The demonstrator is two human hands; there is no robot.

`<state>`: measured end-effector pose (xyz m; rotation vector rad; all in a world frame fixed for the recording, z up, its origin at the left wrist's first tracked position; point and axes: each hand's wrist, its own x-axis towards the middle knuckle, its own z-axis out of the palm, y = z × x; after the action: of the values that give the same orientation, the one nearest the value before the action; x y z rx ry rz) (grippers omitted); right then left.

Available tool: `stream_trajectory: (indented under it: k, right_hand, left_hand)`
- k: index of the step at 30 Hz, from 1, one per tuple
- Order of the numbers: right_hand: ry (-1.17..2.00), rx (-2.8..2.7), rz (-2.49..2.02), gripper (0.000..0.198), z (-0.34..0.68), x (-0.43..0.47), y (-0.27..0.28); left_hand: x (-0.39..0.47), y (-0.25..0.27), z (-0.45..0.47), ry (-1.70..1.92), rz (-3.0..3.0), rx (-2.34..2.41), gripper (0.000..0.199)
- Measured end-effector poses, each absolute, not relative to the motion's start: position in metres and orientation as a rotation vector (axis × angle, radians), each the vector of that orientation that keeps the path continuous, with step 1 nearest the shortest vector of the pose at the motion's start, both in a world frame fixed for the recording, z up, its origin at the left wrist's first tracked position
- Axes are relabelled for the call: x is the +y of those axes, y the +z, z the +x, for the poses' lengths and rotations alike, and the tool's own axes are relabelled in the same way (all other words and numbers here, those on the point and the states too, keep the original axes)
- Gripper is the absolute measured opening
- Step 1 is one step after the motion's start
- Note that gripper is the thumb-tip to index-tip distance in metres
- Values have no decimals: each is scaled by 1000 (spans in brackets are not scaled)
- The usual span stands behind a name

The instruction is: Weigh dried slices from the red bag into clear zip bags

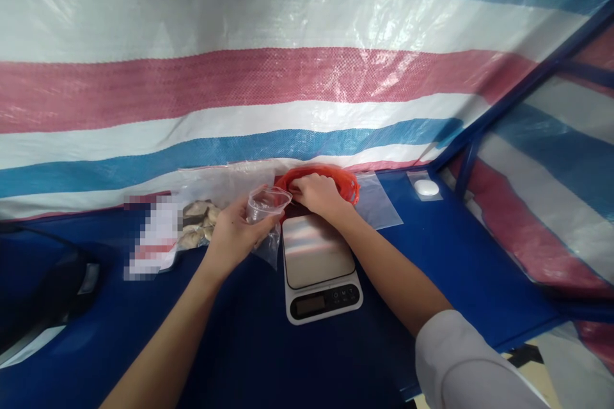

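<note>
My left hand (pixel 234 230) is closed around a clear plastic bag (pixel 268 204), whose mouth gapes toward the right. My right hand (pixel 320 195) reaches over a red mesh basket or net (pixel 352 188) behind the scale. Its fingers are bent together near the bag's mouth; what they hold, if anything, is hidden. Between my forearms lies a white kitchen scale (pixel 319 252) with a metal plate and a dark display. Left of my left hand rests a clear bag holding several pale brown, stone-like pieces (pixel 196 223).
Flat clear bags (pixel 378 201) lie right of the red basket. A small bag with a white oval object (pixel 426 188) sits at the table's far right. Striped sheeting (pixel 288 77) hangs behind the blue table (pixel 446 268). A black object (pixel 52 287) stands at left.
</note>
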<state>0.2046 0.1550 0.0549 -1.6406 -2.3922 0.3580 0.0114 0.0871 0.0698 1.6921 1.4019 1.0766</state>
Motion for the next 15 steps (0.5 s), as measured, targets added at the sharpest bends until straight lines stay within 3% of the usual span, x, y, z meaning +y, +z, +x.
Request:
stream_trajectory:
  k: [15]
  right_hand:
    - [574,-2255,-1445,22,229,162,47]
  left_hand:
    - [88,67,15,1085,1719,1351,56]
